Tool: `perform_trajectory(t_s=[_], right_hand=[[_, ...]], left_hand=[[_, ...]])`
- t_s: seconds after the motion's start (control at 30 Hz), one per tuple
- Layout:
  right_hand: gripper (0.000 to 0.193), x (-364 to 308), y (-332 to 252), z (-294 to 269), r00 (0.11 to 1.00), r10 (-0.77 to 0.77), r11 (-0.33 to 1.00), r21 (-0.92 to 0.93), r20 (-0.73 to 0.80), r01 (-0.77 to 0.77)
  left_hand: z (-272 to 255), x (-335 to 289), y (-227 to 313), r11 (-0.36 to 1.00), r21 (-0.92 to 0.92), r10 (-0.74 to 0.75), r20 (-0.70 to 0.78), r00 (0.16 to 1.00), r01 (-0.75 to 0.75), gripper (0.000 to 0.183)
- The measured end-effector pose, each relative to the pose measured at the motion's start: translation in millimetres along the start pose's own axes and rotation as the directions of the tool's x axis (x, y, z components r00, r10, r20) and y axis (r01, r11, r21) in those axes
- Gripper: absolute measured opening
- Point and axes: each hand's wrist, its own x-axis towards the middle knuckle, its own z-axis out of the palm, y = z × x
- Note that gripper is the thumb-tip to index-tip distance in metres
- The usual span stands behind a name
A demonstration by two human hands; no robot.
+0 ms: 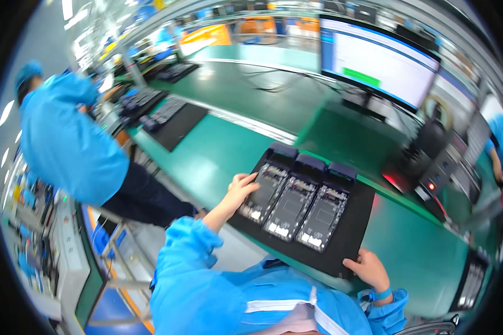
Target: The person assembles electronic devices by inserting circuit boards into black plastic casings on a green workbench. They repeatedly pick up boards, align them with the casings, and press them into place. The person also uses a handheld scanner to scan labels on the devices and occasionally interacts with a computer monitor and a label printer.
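On the green bench in front of me, three opened handheld electronic devices lie side by side on a black mat (352, 223): a left device (268, 187), a middle device (290, 208) and a right device (322, 216). Their circuit boards and dark grey inner panels show, and a dark raised piece stands at each far end. My left hand (240, 195) grips the mat's left edge, its thumb beside the left device. At the near right corner, my right hand (370, 269) pinches the same mat between thumb and fingers. The undersides of both grips are hidden.
A monitor (377, 61) stands at the back right, near a black scanner-like device (430, 137) casting red light. Another black mat (181, 125) with devices lies to the left. A co-worker in blue (72, 139) stands there. More devices (470, 285) sit at the far right.
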Motion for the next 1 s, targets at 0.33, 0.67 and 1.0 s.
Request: perform_trajectory(t_s=[0.33,0.67,1.0], right_hand=[[0.035,-102.3,125.4,-92.9,0.808,0.346,0.871,-0.158,-0.477,-0.466],[0.025,-60.0,95.3,-166.7,0.461,-0.058,0.969,-0.162,-0.885,-0.188],[0.033,47.8,100.0,-229.1,0.351,0.209,0.876,0.334,-0.913,0.348]], left_hand=[[160.5,-47.5,61.2,0.992,-0.118,0.108,0.528,0.842,-0.053,0.066],[174.4,-57.3,79.2,0.877,-0.428,0.424,0.473,0.772,-0.220,0.073],[190.1,-44.3,84.5,0.683,-0.561,0.054,0.678,0.733,0.468,0.049]])
